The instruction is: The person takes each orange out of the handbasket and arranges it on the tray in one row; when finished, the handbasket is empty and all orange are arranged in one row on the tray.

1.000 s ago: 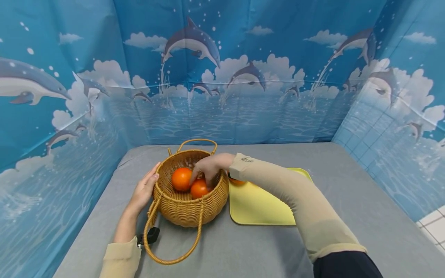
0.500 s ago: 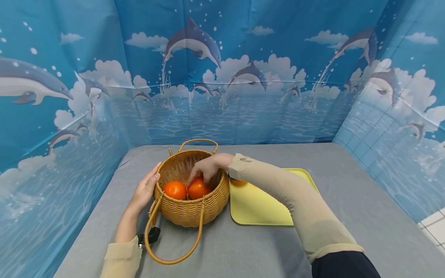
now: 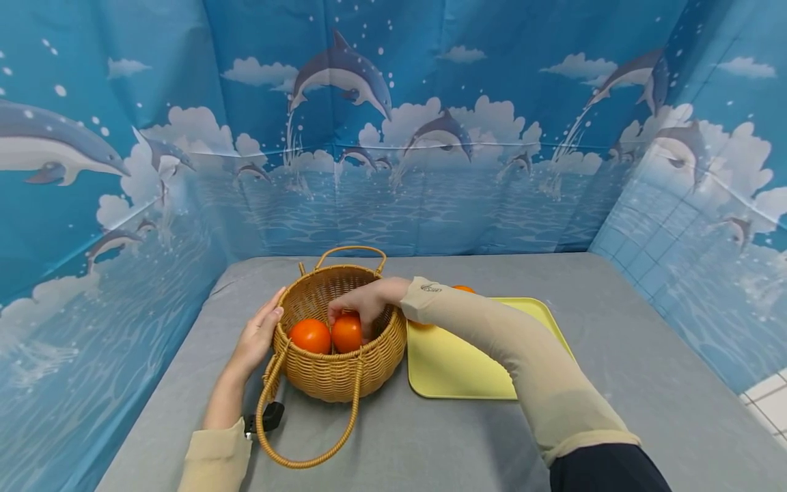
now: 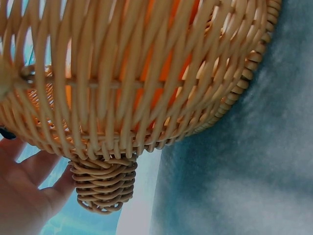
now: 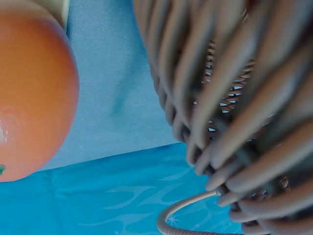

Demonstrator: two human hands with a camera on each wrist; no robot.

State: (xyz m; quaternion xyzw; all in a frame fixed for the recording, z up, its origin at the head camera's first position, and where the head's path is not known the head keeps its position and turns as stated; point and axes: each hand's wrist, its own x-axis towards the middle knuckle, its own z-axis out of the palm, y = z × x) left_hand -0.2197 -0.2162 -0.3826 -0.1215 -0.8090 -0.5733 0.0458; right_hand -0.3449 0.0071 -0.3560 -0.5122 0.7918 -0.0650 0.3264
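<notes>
Two oranges sit in a round wicker basket (image 3: pixel 326 376). My right hand (image 3: pixel 365 301) reaches over the basket's right rim, its fingers and thumb around the right-hand orange (image 3: pixel 347 333). Just left of it lies the other orange (image 3: pixel 310 336). My left hand (image 3: pixel 255 336) rests against the basket's left side with its fingers fairly straight and the thumb at the rim. In the left wrist view, the left hand (image 4: pixel 27 191) touches the basket's woven wall (image 4: pixel 107 98) beside a stubby wicker piece (image 4: pixel 105 183). The right hand does not show in the right wrist view.
A yellow tray (image 3: pixel 461 365) lies right of the basket, partly under the right sleeve (image 3: pixel 492 321). More orange fruit (image 3: pixel 464 289) peeks out around that sleeve; one orange (image 5: pixel 34 93) looms large in the right wrist view. One basket handle (image 3: pixel 307 461) hangs toward the front.
The left orange has rolled toward the basket's near left side. My right hand has shifted its fingers around the right orange. The left hand has stayed put.
</notes>
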